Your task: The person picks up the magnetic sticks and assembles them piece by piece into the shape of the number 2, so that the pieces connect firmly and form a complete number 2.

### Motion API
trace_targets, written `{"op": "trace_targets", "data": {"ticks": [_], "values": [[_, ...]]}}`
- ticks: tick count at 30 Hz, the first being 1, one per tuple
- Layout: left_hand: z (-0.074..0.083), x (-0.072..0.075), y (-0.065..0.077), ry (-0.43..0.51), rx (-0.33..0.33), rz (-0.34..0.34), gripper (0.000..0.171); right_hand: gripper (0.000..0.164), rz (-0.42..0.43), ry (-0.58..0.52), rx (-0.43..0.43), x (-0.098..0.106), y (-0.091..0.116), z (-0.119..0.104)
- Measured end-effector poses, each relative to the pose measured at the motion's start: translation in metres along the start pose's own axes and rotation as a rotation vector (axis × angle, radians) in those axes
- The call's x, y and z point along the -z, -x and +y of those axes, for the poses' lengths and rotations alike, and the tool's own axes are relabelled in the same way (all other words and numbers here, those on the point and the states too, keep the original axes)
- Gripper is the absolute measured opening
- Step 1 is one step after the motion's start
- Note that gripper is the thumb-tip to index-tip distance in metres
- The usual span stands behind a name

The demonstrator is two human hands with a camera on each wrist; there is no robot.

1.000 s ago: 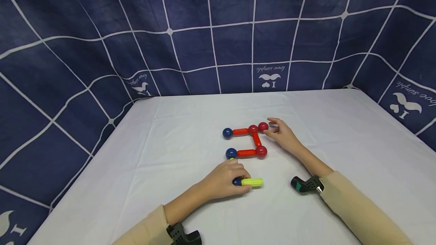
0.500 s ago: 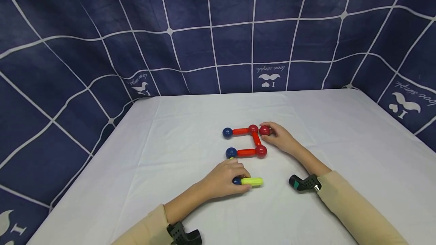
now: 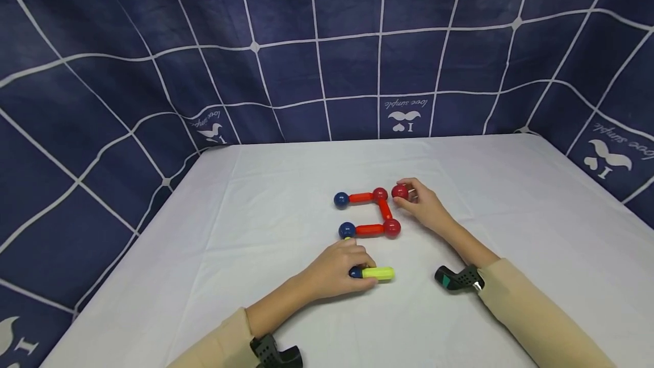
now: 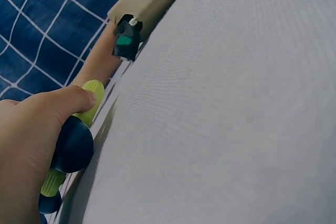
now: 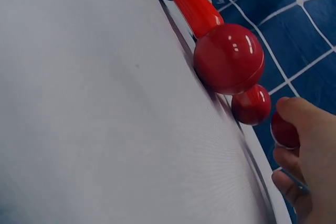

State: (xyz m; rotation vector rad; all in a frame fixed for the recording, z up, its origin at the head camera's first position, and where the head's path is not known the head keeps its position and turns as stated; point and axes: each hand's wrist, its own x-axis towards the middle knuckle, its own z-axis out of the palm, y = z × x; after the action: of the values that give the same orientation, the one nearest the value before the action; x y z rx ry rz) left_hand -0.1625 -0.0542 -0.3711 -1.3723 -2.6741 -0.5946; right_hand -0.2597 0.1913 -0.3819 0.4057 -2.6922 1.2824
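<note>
My right hand [image 3: 425,207] pinches a loose red ball [image 3: 400,192] between thumb and fingers. A light blue sliver [image 5: 295,180] shows between its fingers; I cannot tell what it is. Just left of that ball lies an open-sided shape of red rods [image 3: 369,230] joined by two red balls [image 3: 392,228], with a blue ball [image 3: 341,200] at each free end. My left hand [image 3: 337,270] grips a dark blue ball [image 4: 73,145], with one yellow-green rod [image 3: 378,273] pointing right. Another yellow-green rod [image 4: 52,183] runs towards the shape's nearer blue ball [image 3: 347,230]; the hand covers much of this part.
A white cloth [image 3: 245,254] covers the table. Behind and at the sides hangs a dark blue curtain [image 3: 347,67] with white grid lines. Each wrist wears a black camera mount [image 3: 460,277], low above the cloth.
The right fingers have closed round the loose red ball, which has shifted slightly right, widening its gap from the red shape. The left hand and the joined pieces stay put.
</note>
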Motion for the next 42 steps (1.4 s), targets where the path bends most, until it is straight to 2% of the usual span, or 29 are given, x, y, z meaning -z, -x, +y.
{"op": "trace_targets", "data": {"ticks": [5, 9, 21, 31, 42], "values": [[0.000, -0.001, 0.000, -0.004, -0.023, 0.020, 0.019, 0.044, 0.000, -0.008, 0.000, 0.001, 0.006, -0.008], [0.000, -0.001, 0.000, -0.009, -0.017, 0.017, 0.019, 0.044, -0.001, -0.009, 0.018, 0.002, 0.015, -0.016], [0.000, -0.001, 0.000, -0.002, 0.002, 0.008, 0.020, 0.036, -0.044, 0.002, 0.100, 0.010, 0.058, -0.031], [0.000, -0.001, 0.000, -0.016, -0.011, 0.029, 0.020, 0.029, -0.194, -0.050, 0.147, 0.005, 0.094, -0.038], [-0.001, -0.002, 0.000, -0.020, -0.018, 0.027, 0.021, 0.022, -0.380, -0.136, 0.205, 0.002, 0.100, -0.028]]}}
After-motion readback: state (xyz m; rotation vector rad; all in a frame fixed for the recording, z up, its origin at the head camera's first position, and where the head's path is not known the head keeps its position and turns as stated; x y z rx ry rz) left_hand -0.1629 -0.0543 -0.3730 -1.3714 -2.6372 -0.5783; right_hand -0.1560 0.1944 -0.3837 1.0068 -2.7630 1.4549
